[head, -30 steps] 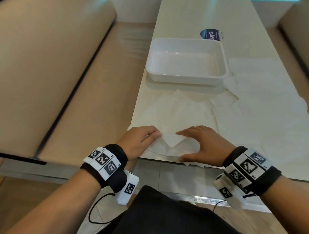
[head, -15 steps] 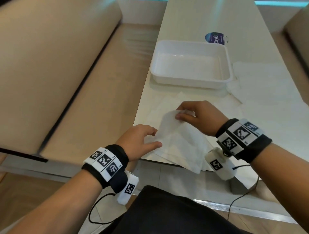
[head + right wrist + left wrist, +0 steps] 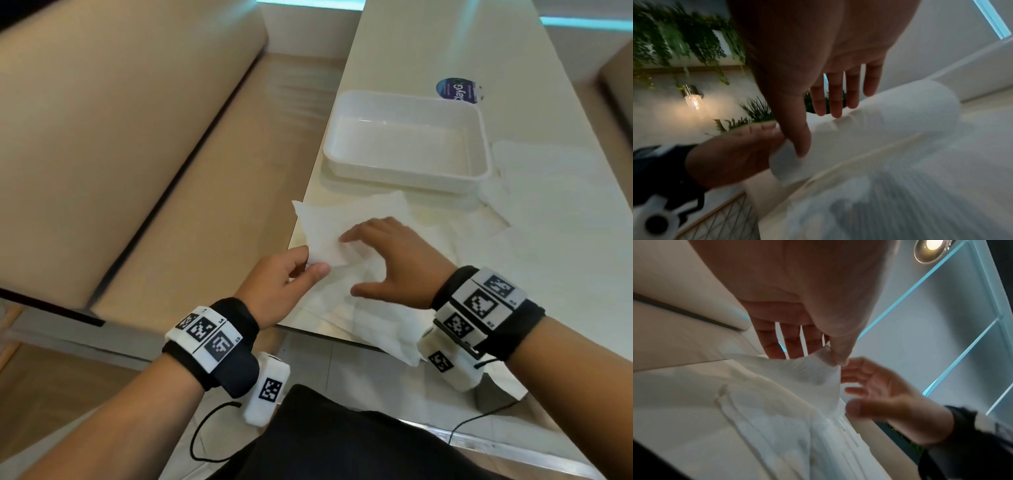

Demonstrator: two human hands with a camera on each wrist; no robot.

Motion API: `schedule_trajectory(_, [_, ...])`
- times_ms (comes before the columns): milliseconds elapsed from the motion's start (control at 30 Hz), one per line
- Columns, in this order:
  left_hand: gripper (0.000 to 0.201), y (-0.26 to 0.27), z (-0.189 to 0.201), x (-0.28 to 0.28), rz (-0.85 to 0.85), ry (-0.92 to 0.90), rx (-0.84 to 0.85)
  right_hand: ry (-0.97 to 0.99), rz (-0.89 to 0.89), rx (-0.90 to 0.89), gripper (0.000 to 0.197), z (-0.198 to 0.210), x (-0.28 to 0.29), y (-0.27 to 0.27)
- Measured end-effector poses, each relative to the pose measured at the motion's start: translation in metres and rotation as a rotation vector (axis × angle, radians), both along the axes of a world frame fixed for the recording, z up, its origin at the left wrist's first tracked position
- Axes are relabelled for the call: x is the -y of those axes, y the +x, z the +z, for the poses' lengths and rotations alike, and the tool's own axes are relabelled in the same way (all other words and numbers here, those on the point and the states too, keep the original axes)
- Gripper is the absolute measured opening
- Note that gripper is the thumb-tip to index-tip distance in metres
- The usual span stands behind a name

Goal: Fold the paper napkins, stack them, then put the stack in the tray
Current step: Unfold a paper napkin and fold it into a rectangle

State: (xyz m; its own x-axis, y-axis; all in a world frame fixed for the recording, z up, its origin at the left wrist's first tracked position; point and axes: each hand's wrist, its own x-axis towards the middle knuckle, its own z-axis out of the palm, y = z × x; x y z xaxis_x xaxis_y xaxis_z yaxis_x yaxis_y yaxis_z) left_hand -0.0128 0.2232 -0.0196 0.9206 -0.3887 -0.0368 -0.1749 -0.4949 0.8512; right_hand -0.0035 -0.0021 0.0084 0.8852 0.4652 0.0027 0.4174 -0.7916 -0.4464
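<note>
White paper napkin (image 3: 329, 236), lower centre of the head view, is pinched by the left hand (image 3: 281, 281); the left wrist view shows thumb against fingers (image 3: 777, 344). Right hand (image 3: 394, 260) spreads flat over it. Tray (image 3: 407, 171) sits above, on the table (image 3: 428, 44).
</note>
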Motion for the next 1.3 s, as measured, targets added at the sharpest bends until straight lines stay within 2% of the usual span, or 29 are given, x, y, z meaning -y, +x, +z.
schedule_trajectory(67, [0.055, 0.000, 0.005, 0.002, 0.010, -0.032, -0.016, -0.054, 0.001, -0.078, 0.068, -0.008, -0.003, 0.000])
schedule_trajectory(200, [0.047, 0.002, 0.017, 0.002, 0.014, -0.047, 0.019, 0.025, -0.064, 0.047, 0.025, -0.014, -0.010, 0.007])
schedule_trajectory(233, [0.046, 0.002, 0.017, 0.001, 0.020, -0.033, 0.028, 0.041, -0.089, 0.050, 0.021, -0.012, -0.010, 0.008])
schedule_trajectory(333, [0.033, 0.002, 0.021, -0.004, 0.130, 0.046, 0.118, 0.040, -0.113, 0.002, 0.023, -0.007, -0.009, 0.008])
schedule_trajectory(433, [0.054, 0.005, 0.026, -0.005, 0.167, 0.131, 0.374, 0.020, -0.108, -0.026, 0.024, -0.002, -0.006, 0.008])
schedule_trajectory(500, [0.069, 0.010, 0.029, -0.005, 0.097, 0.169, 0.437, 0.018, -0.103, -0.030, 0.025, 0.002, -0.006, 0.007])
schedule_trajectory(567, [0.057, 0.015, 0.031, -0.002, 0.021, 0.208, 0.426, 0.032, -0.096, -0.033, 0.024, 0.005, -0.005, 0.006])
schedule_trajectory(633, [0.029, 0.017, 0.033, 0.000, -0.001, 0.172, 0.426, 0.037, -0.095, -0.041, 0.024, 0.008, -0.005, 0.006])
schedule_trajectory(700, [0.014, 0.018, 0.034, 0.001, 0.028, 0.061, 0.400, 0.044, -0.111, -0.044, 0.023, 0.009, -0.001, 0.005])
schedule_trajectory(800, [0.006, 0.018, 0.035, -0.005, 0.098, -0.088, 0.267, 0.096, -0.157, -0.042, 0.022, 0.008, 0.007, 0.003])
schedule_trajectory(900, [0.006, 0.019, 0.033, -0.010, 0.166, -0.182, 0.131, 0.168, -0.235, -0.051, 0.019, 0.010, 0.020, -0.001])
schedule_trajectory(1033, [0.010, 0.023, 0.028, -0.006, 0.259, -0.278, 0.049, 0.243, -0.306, -0.052, 0.016, 0.016, 0.030, -0.002])
schedule_trajectory(1200, [0.021, 0.026, 0.023, -0.001, 0.261, -0.316, -0.050, 0.330, -0.417, -0.017, 0.016, 0.017, 0.032, 0.001])
schedule_trajectory(1300, [0.013, 0.028, 0.024, 0.001, 0.293, -0.392, -0.122, 0.377, -0.464, -0.031, 0.011, 0.020, 0.033, 0.004])
